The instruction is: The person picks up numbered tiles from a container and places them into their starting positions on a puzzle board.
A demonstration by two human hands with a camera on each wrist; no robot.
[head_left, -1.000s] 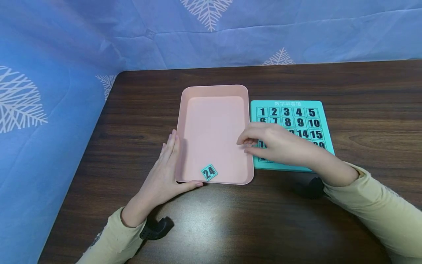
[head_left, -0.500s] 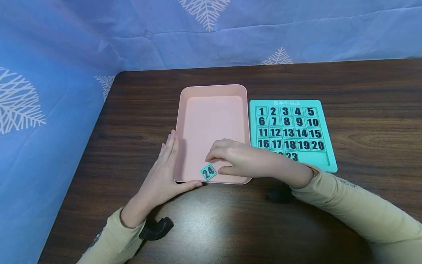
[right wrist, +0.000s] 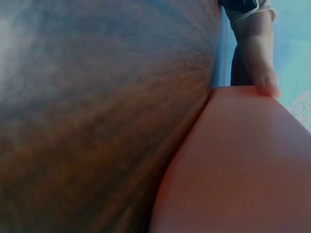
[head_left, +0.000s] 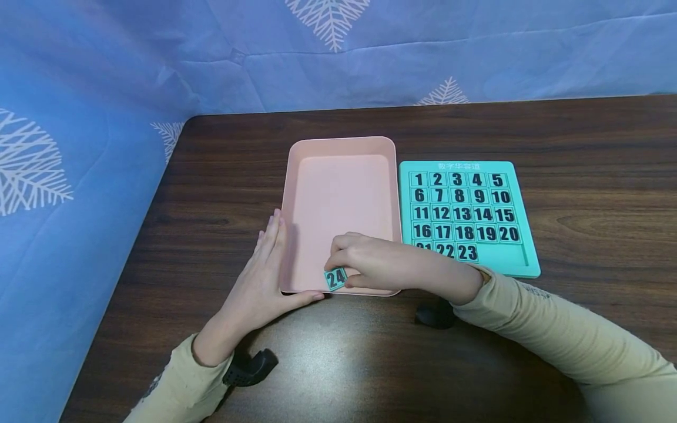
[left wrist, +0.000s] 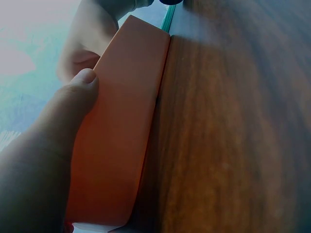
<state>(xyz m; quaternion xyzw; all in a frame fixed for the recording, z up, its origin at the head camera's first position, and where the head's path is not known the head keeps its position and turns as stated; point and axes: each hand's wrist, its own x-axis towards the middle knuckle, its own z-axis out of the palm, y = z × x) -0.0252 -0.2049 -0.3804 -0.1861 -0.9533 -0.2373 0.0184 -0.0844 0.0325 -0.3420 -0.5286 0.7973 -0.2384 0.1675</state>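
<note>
A pink tray [head_left: 341, 147] lies on the dark wooden table. Inside it, at the near edge, is a teal tile marked 24 [head_left: 335, 278]. My right hand [head_left: 370, 262] reaches into the tray and pinches this tile with curled fingers. My left hand [head_left: 261, 276] lies flat against the tray's left wall, thumb along the near edge; the left wrist view shows the thumb [left wrist: 80, 87] on the tray's outer wall [left wrist: 121, 131]. To the right lies a teal number board [head_left: 465, 214] with tiles 1 to 23 in rows. The right wrist view shows only the tray wall [right wrist: 238, 165] and the left thumb.
A blue cloth with white leaf prints [head_left: 79, 117] hangs behind and left of the table. The table's left edge [head_left: 132, 258] runs close to my left forearm. The board's bottom right slots [head_left: 502, 252] hold no tile.
My right hand moved from the number board leftwards into the tray and closed on the 24 tile. The left hand stayed on the tray's side.
</note>
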